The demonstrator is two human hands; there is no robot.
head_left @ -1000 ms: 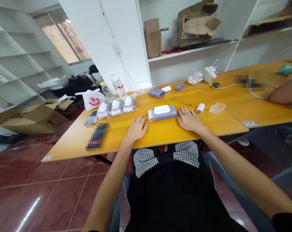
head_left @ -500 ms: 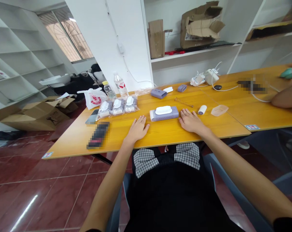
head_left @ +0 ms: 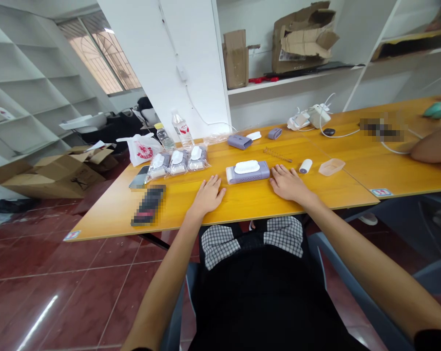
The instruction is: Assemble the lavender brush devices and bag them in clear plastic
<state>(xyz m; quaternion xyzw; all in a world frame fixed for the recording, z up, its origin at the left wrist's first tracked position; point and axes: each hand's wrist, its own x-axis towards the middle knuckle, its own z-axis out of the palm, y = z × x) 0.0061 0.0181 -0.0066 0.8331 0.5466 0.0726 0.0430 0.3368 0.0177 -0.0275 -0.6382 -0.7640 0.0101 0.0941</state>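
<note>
- Neither hand is moving from where it lay half a second ago; the purple case between them is staying put too.
- Left hand (head_left: 207, 195) is lying palm down on the table (head_left: 242, 207), fingers spread and loose, gripping nothing, its fingertips just short of the case's left end.
- Right hand (head_left: 286, 184) is also resting flat and empty, fingers stretched toward the far edge, the nearest fingertip just beside the case's right end.
- Purple case (head_left: 257, 172) is lying near the table's near edge, its long axis running left to right, roughly parallel to that edge, with a white ribbed piece (head_left: 246, 166) sitting on top and facing up.
- White cylinder (head_left: 305, 165) and clear tray (head_left: 331, 166) are lying to the right of the right hand.
- Three clear bags (head_left: 176, 162) are sitting toward the far left corner, with two bottles (head_left: 182, 129) standing behind them.
- Second purple case (head_left: 239, 141) is lying at the far edge.
- Another person's arm (head_left: 432, 146) is resting on the adjoining table at the right.
</note>
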